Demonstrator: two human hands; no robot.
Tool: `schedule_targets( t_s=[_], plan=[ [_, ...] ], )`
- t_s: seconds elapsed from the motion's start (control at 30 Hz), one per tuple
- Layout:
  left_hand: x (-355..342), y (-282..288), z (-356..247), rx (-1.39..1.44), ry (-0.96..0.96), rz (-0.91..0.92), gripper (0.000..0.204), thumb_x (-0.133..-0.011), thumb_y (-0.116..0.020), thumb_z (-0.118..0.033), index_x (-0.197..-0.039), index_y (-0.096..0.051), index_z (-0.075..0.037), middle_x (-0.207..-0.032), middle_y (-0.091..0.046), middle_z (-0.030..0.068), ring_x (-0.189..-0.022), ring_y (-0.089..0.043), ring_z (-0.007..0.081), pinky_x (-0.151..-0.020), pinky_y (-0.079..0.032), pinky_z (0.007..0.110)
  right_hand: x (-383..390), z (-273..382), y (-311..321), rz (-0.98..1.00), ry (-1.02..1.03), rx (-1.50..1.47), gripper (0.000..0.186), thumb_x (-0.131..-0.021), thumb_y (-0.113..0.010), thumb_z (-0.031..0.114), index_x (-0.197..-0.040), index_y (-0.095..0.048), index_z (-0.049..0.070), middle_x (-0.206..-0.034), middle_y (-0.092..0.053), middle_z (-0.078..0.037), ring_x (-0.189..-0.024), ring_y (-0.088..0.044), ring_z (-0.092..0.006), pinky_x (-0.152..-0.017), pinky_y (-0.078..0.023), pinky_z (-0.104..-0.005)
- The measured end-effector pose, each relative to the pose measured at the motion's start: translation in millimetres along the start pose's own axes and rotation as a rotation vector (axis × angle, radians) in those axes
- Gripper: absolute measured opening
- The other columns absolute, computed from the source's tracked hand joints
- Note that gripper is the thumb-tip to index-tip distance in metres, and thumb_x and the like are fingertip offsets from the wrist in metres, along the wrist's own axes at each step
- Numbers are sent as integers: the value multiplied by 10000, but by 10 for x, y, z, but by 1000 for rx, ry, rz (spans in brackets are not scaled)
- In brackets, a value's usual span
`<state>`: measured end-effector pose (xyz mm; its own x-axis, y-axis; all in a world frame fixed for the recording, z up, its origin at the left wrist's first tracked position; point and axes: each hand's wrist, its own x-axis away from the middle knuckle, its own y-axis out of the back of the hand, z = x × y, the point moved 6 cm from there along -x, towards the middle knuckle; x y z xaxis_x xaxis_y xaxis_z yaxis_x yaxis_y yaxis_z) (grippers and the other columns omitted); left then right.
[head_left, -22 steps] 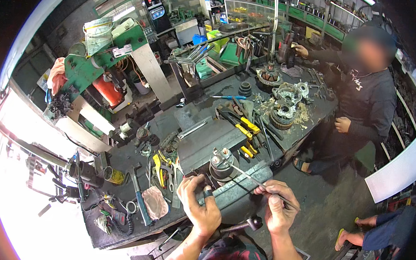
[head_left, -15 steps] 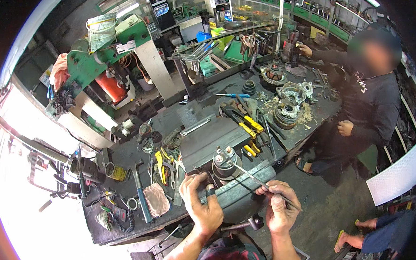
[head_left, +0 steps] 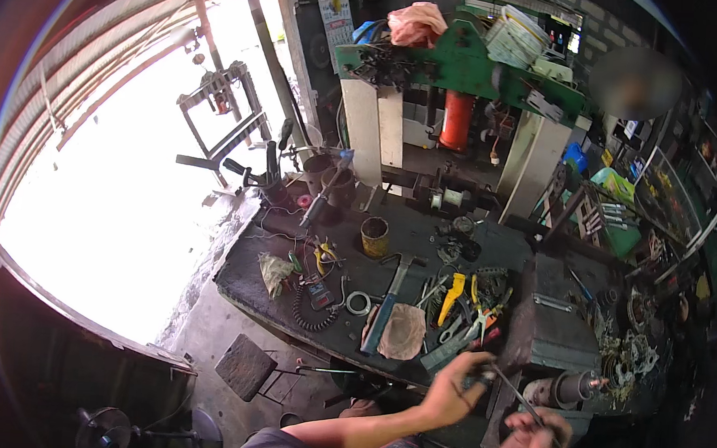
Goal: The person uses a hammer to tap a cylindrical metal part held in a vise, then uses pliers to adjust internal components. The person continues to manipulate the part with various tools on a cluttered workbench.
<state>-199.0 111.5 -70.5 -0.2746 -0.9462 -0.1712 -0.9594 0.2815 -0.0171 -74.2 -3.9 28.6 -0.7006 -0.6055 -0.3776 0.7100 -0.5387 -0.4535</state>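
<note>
My right hand [head_left: 532,446], at the lower right, is closed around a thin metal rod [head_left: 520,395] that slants up and to the left. The curled fingers of my left hand [head_left: 453,393] meet the rod's upper end. Whether they pinch the rod or something small is blurred. Just beyond my right hand, a grey cylindrical motor part [head_left: 565,390] with copper-coloured studs lies sideways in view at the dark bench vise [head_left: 567,340]. Left of the vise are yellow-handled cutters [head_left: 452,298], a blue-handled hammer [head_left: 386,311] and a pinkish pad [head_left: 405,333].
A yellow can [head_left: 375,239] and a meter with a coiled cord [head_left: 319,295] sit on the dark workbench [head_left: 270,288]. Behind rises a green press frame [head_left: 456,59] with a red cylinder [head_left: 456,120]. A small stool [head_left: 245,370] stands on the floor at the left.
My view has swung left, so the bench and vise appear further right. The rod's tip has left the motor part's studs and is now at my left hand's fingers.
</note>
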Motion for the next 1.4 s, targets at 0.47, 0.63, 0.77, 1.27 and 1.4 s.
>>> schedule_targets(
  t_s=[0.47, 0.63, 0.77, 1.27, 1.4],
  plan=[
    [1980, 4005, 1814, -412, 632, -684, 182, -940, -700, -54, -1096, -705, 41, -960, -762, 130, -900, -708, 175, -855, -545, 309, -741, -3202, -2796, 521, -129, 450, 160, -992, -724, 135, -1032, -721, -20, -790, -715, -12, -691, -632, -41, -613, -486, -239],
    [3236, 4423, 2562, -503, 833, -893, 148, -905, -728, -72, -1003, -722, 38, -855, -742, 107, -796, -696, 171, -750, -550, 326, -773, -3633, -3123, 585, 87, 682, 157, -980, -718, 166, -1020, -730, 15, -746, -709, -124, -612, -668, -200, -602, -506, -338],
    [3979, 4496, 2967, -557, 1048, -868, 182, -885, -751, -105, -1002, -745, 35, -891, -767, 134, -836, -729, 205, -786, -563, 346, -755, -3833, -3177, 566, 54, 712, 160, -975, -725, 165, -1015, -729, 10, -759, -719, -126, -624, -678, -206, -609, -513, -344],
    [3411, 4573, 2948, -225, 1150, -736, 203, -921, -728, -91, -1065, -719, 53, -830, -744, 93, -708, -693, 161, -637, -546, 310, -786, -4098, -3054, 504, -364, 296, 84, -1004, -681, 47, -1041, -711, -23, -885, -737, -73, -752, -681, -126, -669, -546, -270],
    [3480, 4633, 3156, -385, 1118, -605, 293, -906, -736, -143, -1125, -743, 52, -908, -772, 132, -749, -707, 173, -659, -557, 321, -831, -3947, -2832, 414, -491, 176, 77, -1011, -674, 44, -1052, -708, -12, -890, -734, -91, -763, -690, -142, -667, -569, -281]
  ],
)
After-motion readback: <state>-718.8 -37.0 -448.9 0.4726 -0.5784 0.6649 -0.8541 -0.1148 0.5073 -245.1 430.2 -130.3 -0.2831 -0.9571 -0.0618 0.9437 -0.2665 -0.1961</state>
